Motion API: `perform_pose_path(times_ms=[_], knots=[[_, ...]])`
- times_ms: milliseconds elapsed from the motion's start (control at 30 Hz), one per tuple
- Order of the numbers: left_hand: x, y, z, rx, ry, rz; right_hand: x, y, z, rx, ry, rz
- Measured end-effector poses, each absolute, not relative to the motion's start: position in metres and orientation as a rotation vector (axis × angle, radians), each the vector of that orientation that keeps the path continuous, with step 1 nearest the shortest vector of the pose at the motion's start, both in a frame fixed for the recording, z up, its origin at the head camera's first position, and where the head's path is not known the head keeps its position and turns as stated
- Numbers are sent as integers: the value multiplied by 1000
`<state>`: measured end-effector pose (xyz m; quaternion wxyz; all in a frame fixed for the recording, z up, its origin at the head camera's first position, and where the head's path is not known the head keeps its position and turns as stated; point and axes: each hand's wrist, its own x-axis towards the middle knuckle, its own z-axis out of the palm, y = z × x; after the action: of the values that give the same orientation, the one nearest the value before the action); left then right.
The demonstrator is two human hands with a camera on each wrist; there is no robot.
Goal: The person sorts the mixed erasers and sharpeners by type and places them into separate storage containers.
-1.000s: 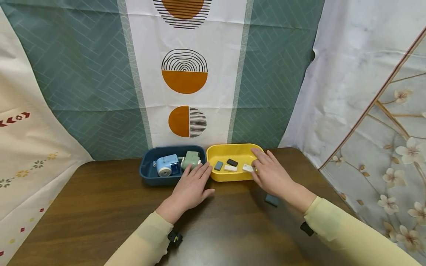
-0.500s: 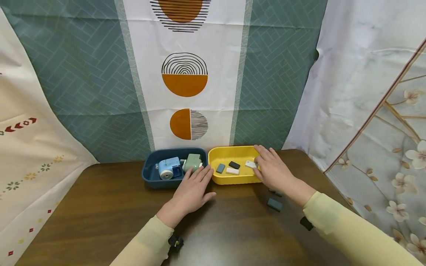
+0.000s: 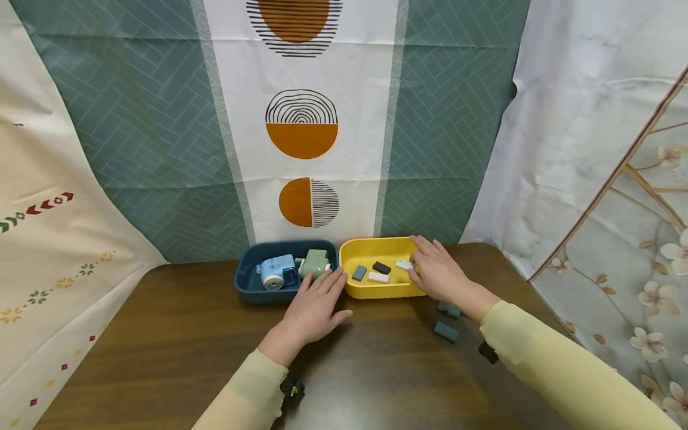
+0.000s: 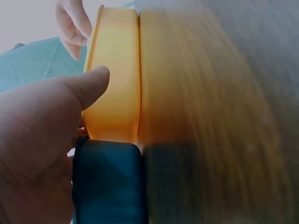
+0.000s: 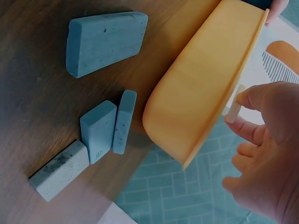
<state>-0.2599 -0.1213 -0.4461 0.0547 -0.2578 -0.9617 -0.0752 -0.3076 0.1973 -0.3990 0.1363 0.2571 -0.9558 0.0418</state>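
Observation:
My right hand (image 3: 414, 269) reaches over the right end of a yellow tray (image 3: 376, 291) and pinches a white eraser (image 3: 403, 263) just inside it. The right wrist view shows thumb and finger of that hand (image 5: 247, 112) on the white eraser (image 5: 232, 111) above the tray's rim (image 5: 219, 88). A blue-grey eraser (image 3: 358, 273), a black one (image 3: 381, 267) and another white one (image 3: 378, 278) lie in the tray. My left hand (image 3: 317, 301) lies flat on the table, fingers straight, tips against the rims where the yellow tray meets a dark blue tray (image 3: 247, 288).
The blue tray holds a light blue sharpener (image 3: 276, 272) and a pale green one (image 3: 314, 263). Loose grey-blue erasers (image 3: 448, 309) (image 3: 446, 331) lie on the brown table right of the yellow tray; several erasers (image 5: 105, 42) (image 5: 98, 130) appear in the right wrist view. Patterned cloth hangs behind.
My right hand has carried the white eraser a little farther back into the yellow tray, uncovering more erasers on the table. The left hand has stayed put.

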Motion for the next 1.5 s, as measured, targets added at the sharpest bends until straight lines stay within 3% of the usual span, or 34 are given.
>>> perform_pose_path(times_ms=[1500], knots=[[-260,-122,-449,-803,-2922,-273,-335,174,-406,621,-2995,88]])
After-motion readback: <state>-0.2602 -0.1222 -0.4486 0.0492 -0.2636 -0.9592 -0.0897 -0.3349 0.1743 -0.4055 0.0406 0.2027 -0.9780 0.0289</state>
